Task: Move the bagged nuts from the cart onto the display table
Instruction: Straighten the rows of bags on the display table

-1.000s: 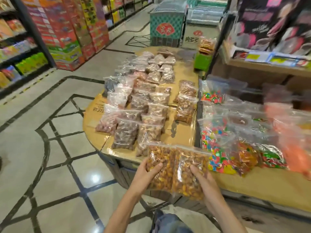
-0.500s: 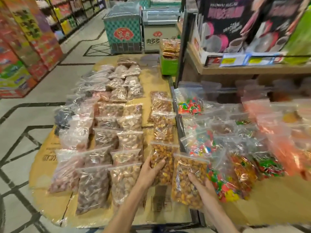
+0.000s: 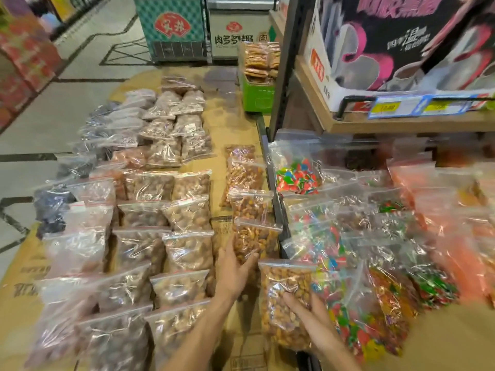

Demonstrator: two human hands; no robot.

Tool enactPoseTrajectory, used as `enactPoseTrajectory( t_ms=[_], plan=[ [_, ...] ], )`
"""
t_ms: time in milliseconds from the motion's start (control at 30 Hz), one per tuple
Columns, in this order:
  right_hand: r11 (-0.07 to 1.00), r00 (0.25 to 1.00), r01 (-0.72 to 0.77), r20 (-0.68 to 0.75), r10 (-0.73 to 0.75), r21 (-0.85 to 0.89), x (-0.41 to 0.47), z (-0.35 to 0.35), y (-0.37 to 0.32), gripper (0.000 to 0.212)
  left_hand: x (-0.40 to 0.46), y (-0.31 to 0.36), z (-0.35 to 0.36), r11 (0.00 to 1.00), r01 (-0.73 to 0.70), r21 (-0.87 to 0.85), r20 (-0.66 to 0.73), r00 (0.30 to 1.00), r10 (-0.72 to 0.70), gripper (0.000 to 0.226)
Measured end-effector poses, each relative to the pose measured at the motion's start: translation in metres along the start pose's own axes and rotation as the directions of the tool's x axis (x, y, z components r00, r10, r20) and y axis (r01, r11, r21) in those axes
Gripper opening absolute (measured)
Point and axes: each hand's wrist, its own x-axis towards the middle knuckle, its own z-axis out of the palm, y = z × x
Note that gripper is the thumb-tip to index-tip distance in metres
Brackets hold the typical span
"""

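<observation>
Both bags have split apart since half a second back: then I held them side by side just above the table edge, now my left hand has carried its bag forward into the orange-nut column while my right hand hangs back with the second bag.

Left fingers curl round the lower end of that bag, thumb on the near side, setting it down so its top overlaps the bag ahead (same shingled layout as every other column, zip strips up so labels show). It looks down or nearly down on the cardboard-covered display table; I can't tell if it's fully resting.

Right hand: fingers spread over the front of the second bag, thumb hidden behind it, so it's a pinch hold, bag hanging upright and off the table.

Room: open cardboard sits right behind the left bag, between the pale-nut column on my left and the dark table edge on my right. That's the obvious slot for the second bag. Tight on the right though: the candy bags crowd that edge and touch the bag I'm holding, so I'd judge it needs to slide leftward first to avoid dragging them.
</observation>
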Motion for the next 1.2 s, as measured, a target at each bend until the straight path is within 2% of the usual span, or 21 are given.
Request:
enactPoseTrajectory(
  t_ms=[67, 100, 200, 300, 367, 467, 667, 733, 833, 900, 967, 1067, 1200],
  plan=[
    [0.997, 0.999, 0.020, -0.027, -0.022, -0.074, 0.006, 0.006, 0.008, 0.109, 0.002, -0.001, -0.003, 0.997, 0.016, -0.076, 0.012, 1.000, -0.015, 0.079],
    [0.995, 0.999, 0.016, -0.032, -0.020, -0.103, 0.006, 0.009, 0.010, 0.112, 0.002, -0.002, -0.005, 0.992, 0.015, -0.123, 0.019, 1.000, -0.013, 0.075],
    [0.995, 0.998, 0.040, 0.052, -0.035, -0.092, -0.002, 0.028, 0.000, 0.087, -0.010, -0.002, -0.017, 0.985, 0.042, -0.168, 0.039, 0.999, -0.035, 0.074],
    [0.987, 0.991, 0.096, 0.106, -0.082, -0.131, 0.001, 0.044, -0.016, 0.091, -0.022, 0.001, -0.026, 0.979, 0.014, -0.202, 0.017, 1.000, -0.011, 0.072],
    [0.970, 0.986, 0.157, 0.087, -0.143, -0.185, 0.014, 0.055, -0.017, 0.097, -0.029, 0.004, -0.031, 0.983, -0.029, -0.180, -0.016, 1.000, 0.027, 0.069],
    [0.917, 0.972, 0.227, 0.012, -0.236, -0.328, 0.025, 0.063, -0.012, 0.092, -0.037, 0.003, -0.036, 0.990, -0.083, -0.112, -0.025, 0.996, 0.081, 0.066],
    [0.906, 0.972, 0.212, -0.017, -0.234, -0.368, 0.020, 0.063, -0.008, 0.073, -0.057, -0.003, -0.047, 0.988, -0.149, -0.039, -0.016, 0.989, 0.148, 0.065],
    [0.906, 0.965, 0.228, -0.041, -0.259, -0.355, 0.018, 0.064, -0.009, 0.080, -0.062, -0.002, -0.053, 0.984, -0.176, 0.005, -0.027, 0.984, 0.176, 0.058],
    [0.931, 0.966, 0.207, -0.085, -0.242, -0.301, 0.011, 0.066, -0.014, 0.105, -0.069, -0.003, -0.071, 0.968, -0.236, 0.086, -0.053, 0.969, 0.241, 0.048],
    [0.921, 0.959, 0.220, -0.102, -0.265, -0.323, 0.006, 0.067, -0.019, 0.109, -0.074, -0.007, -0.084, 0.941, -0.291, 0.175, -0.064, 0.950, 0.306, 0.046],
    [0.866, 0.937, 0.260, -0.107, -0.334, -0.428, 0.001, 0.071, -0.025, 0.105, -0.076, -0.010, -0.098, 0.896, -0.336, 0.290, -0.083, 0.924, 0.374, 0.044],
    [0.696, 0.876, 0.315, -0.085, -0.475, -0.645, -0.003, 0.083, -0.035, 0.101, -0.073, -0.019, -0.118, 0.832, -0.368, 0.415, -0.085, 0.895, 0.438, 0.046],
    [0.576, 0.859, 0.335, -0.009, -0.511, -0.745, -0.003, 0.109, -0.049, 0.091, -0.060, -0.035, -0.147, 0.825, -0.291, 0.485, -0.087, 0.923, 0.376, 0.053]
  ],
)
